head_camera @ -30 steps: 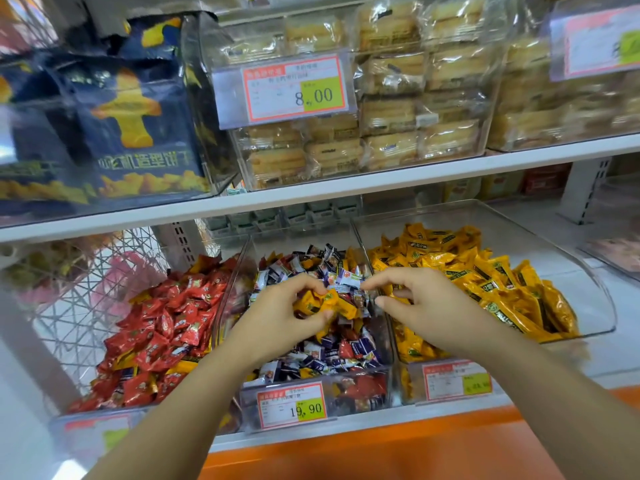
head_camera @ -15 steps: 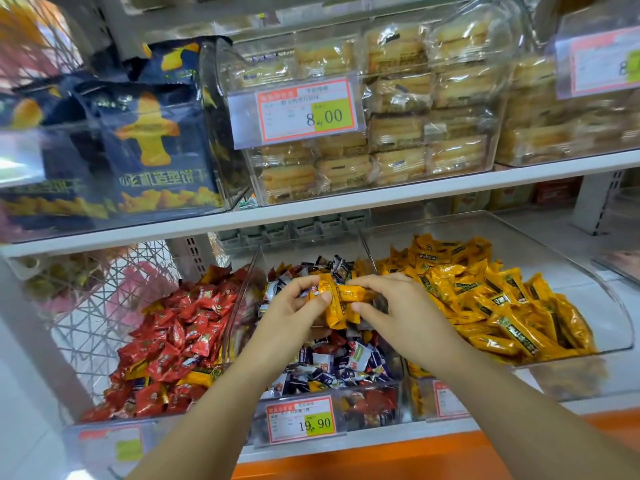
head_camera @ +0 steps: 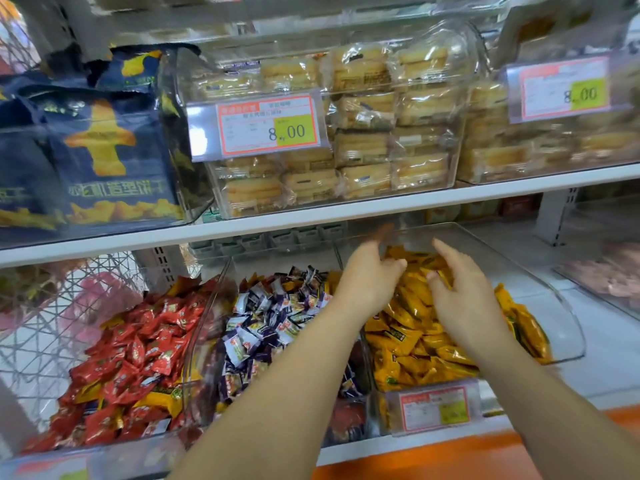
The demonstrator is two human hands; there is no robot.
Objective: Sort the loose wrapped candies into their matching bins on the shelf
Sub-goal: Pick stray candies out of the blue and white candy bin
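Hands: left hand (head_camera: 367, 282) and right hand (head_camera: 465, 303), fingers loosely spread, empty, over yellow wrapped candies (head_camera: 415, 344).
Advice: drop only inside walls of clear plastic bin (head_camera: 519, 271).

white shelf board (head_camera: 346, 216) across mid frame | orange edge strip (head_camera: 450, 460) bottom | white wire rack (head_camera: 45, 341) lower left | slotted upright (head_camera: 554, 220) right

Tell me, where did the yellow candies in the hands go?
The left hand and right hand moved right, from over the purple candies to the right bin, opened, and let go of the yellow candies they pinched. The red candies stayed put.
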